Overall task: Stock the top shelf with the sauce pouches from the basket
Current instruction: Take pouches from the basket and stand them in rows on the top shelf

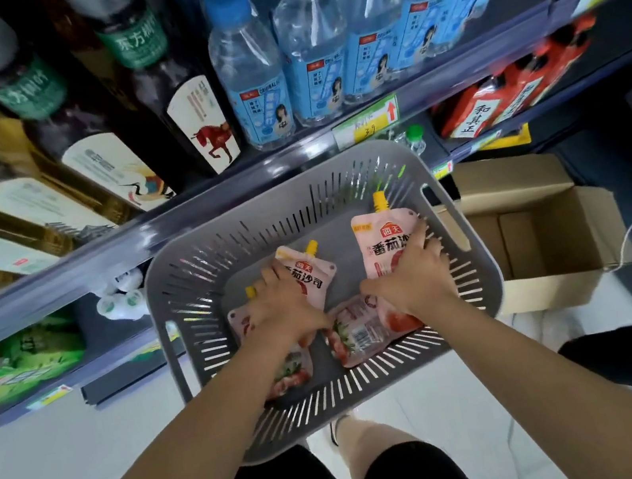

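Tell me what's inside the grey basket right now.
Four pink tomato sauce pouches with yellow spouts lie in the grey basket. The left hand and right hand cover parts of them; anything beneath is hidden.

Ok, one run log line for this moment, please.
left hand: on left pouch, grip unclear | right hand: holds right pouch | basket: both inside

Shop, grocery aisle. Tiered shelves (137, 231) before me, each fronted by rail. Price tag (366, 122) clipped on rail: handwritten number, red arrow. Water bottles (250, 83) of one brand in row, labels facing out. Dark bottles (195, 104) lined up beside them. Red packs (492, 101) on tier below, green packs (17, 364) lower left. Open cardboard box (535, 236) on floor by shelving. My grey basket (225, 254) holds identical sauce pouches (380, 245).
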